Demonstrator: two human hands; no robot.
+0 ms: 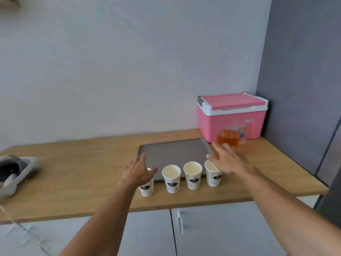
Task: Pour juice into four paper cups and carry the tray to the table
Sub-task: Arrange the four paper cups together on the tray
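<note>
Several white paper cups with a dark logo stand in a row on the wooden counter, in front of a flat grey tray [175, 152]. My left hand [138, 169] hovers open over the leftmost cup [147, 189] and hides its rim. The two middle cups [172, 179] [192, 175] look empty. My right hand [226, 159] is open, fingers spread, above the rightmost cup [213, 175]. A clear glass jug [230, 138] with amber juice stands just beyond my right fingertips, against the pink box.
A pink cooler box [232, 115] with a white-rimmed lid stands at the counter's back right corner. A grey and white headset-like device [14, 170] lies at the left. A dark grey wall panel closes off the right. White cabinet doors [212, 230] sit below the counter [83, 172].
</note>
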